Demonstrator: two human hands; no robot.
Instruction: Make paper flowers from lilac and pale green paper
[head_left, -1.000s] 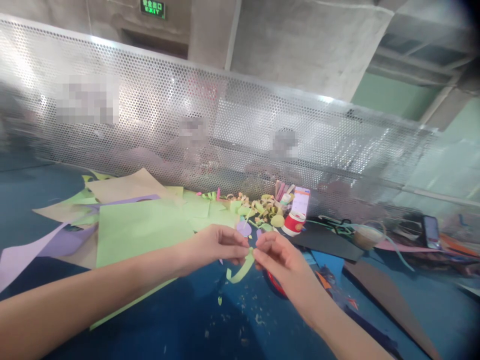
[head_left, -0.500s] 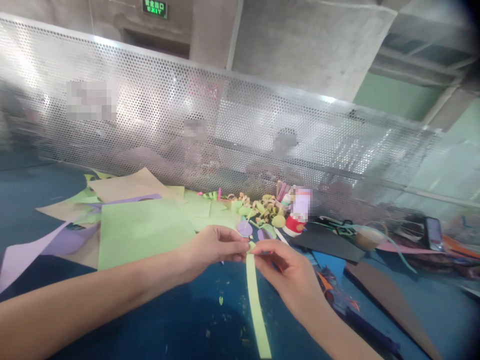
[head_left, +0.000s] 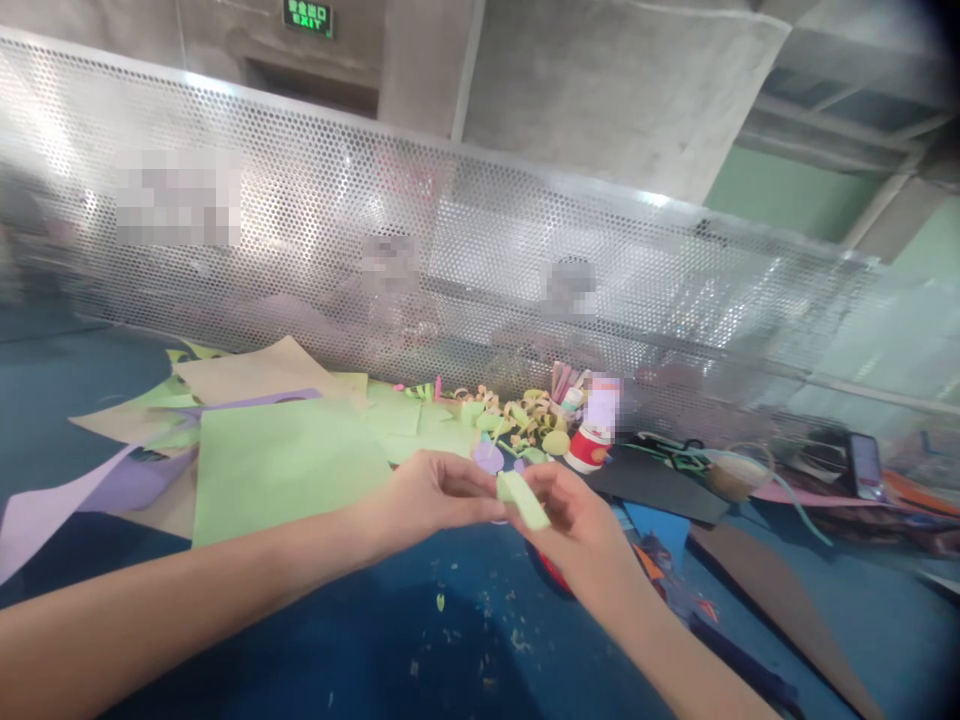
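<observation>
A pale green paper strip (head_left: pixel 523 500) is held between my two hands above the blue table. My left hand (head_left: pixel 439 490) pinches its left end between thumb and fingers. My right hand (head_left: pixel 574 510) is closed around its other side, the fingers bent. The strip looks short from here; whether it is folded, curled or only seen end-on I cannot tell. Just beyond the fingertips lies a round purple paper piece (head_left: pixel 489 458). Part of a red object (head_left: pixel 551 570) shows beneath my right hand, mostly hidden by it.
Large green paper sheets (head_left: pixel 285 465) spread to the left. Behind my hands are several curled paper pieces (head_left: pixel 525 415) and a red-and-white bottle (head_left: pixel 589 450). Black card (head_left: pixel 660 485), brown card (head_left: pixel 780 610) and a phone (head_left: pixel 866 465) lie right. A perforated metal screen (head_left: pixel 480 250) borders the table's back.
The strip's long tail, which hung toward me, has come up and now shows only as a short piece between my hands. My right hand has turned slightly, and the red object beneath it shows more.
</observation>
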